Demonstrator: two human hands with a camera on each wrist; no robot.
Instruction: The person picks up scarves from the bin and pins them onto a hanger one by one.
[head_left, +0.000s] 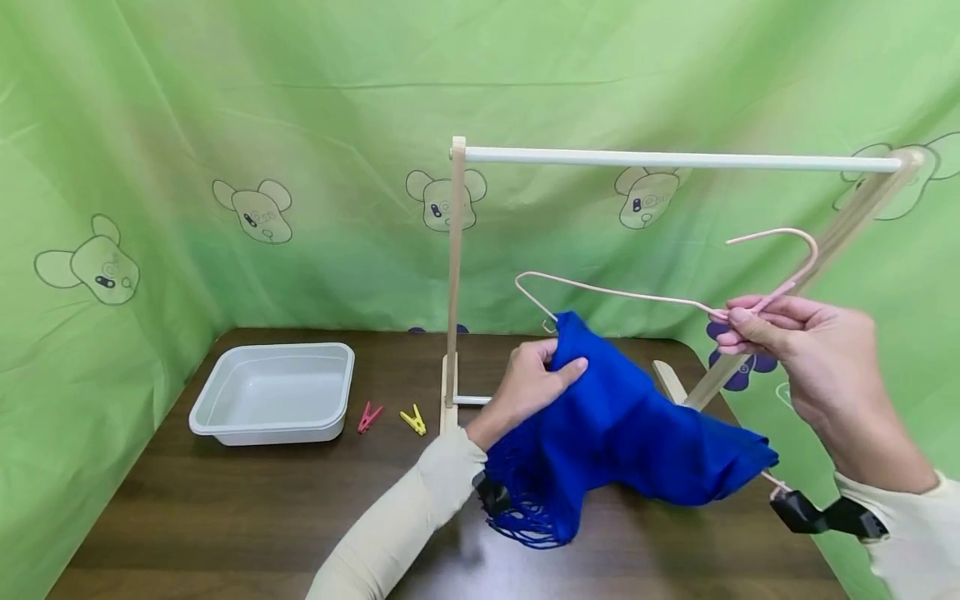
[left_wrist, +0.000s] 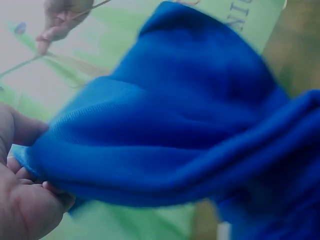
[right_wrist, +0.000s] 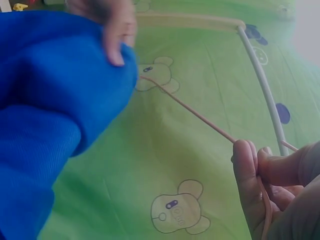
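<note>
A blue fringed scarf (head_left: 622, 425) drapes over the lower bar of a pink clothes hanger (head_left: 622, 292), its fringe hanging at the left. My left hand (head_left: 528, 379) pinches the scarf's upper left edge between thumb and fingers, near the hanger's left end. With my right hand (head_left: 817, 350) I grip the hanger at its neck, just below the hook, and the hanger is tilted down to the right. In the left wrist view the scarf (left_wrist: 165, 125) fills most of the picture. The right wrist view shows the fingers (right_wrist: 245, 160) around the hanger's wire.
A wooden rack with a white top rod (head_left: 675, 158) stands behind the hands. On the brown table (head_left: 247, 517), a white plastic basin (head_left: 273, 429) sits at the left. A red clothespin (head_left: 369, 417) and a yellow clothespin (head_left: 413, 419) lie between basin and rack. Green curtain surrounds the table.
</note>
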